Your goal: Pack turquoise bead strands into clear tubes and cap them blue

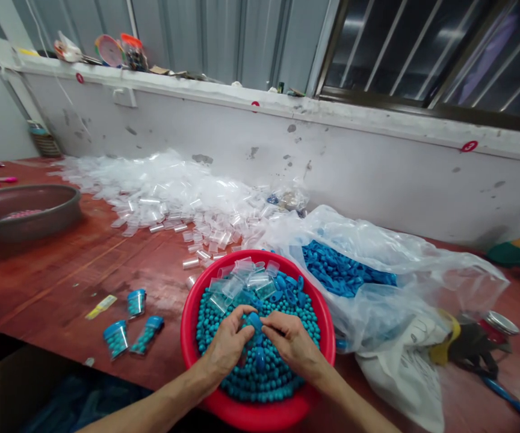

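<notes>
A red basin (325, 337) holds many teal beads (260, 388), with clear plastic tubes (242, 279) and blue caps (290, 291) on top at its far side. Over the beads, my left hand (230, 340) is closed with thumb and forefinger on a blue cap (254, 320). The fingers of my right hand (289, 340) are pinched together at the cap's right side. What lies below the cap is partly hidden by my fingers. Three small bead-filled containers with blue caps (116, 340) rest on the table left of the basin.
Clear tubes (165, 186) are heaped along the wall. A plastic bag (427, 258) of blue caps lies behind and right of the basin. At the far left stands a grey basin (61, 210). A white cloth bag (402, 379) and a lidded jar (499, 328) are at the right.
</notes>
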`<action>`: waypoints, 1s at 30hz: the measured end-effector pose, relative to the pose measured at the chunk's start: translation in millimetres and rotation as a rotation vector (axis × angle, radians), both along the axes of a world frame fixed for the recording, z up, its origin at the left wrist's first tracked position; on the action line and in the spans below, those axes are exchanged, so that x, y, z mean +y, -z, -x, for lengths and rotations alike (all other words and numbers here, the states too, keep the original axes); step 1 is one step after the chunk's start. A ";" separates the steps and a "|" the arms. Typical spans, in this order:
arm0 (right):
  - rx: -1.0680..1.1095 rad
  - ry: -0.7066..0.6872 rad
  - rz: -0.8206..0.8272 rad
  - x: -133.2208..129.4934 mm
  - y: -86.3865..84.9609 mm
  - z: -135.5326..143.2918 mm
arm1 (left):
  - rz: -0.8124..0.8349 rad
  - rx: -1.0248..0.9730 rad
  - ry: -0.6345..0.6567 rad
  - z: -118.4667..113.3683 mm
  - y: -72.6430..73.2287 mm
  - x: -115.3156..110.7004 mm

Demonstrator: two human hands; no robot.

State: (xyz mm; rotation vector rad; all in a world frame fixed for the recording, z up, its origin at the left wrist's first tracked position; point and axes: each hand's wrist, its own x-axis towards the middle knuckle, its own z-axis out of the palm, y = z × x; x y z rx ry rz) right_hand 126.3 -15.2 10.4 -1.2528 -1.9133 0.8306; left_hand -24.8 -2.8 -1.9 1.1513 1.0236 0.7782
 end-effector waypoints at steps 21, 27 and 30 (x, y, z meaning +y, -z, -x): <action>-0.082 -0.031 0.133 -14.0 -11.3 10.2 | -0.187 0.068 -0.006 -0.3 -7.4 -5.9; -0.266 0.146 -0.075 -21.1 -2.9 26.7 | -0.156 0.033 -0.010 -5.9 -11.2 -5.0; -0.373 0.164 -0.139 -21.5 -2.3 30.8 | -0.120 0.073 -0.048 -9.5 -12.3 -5.4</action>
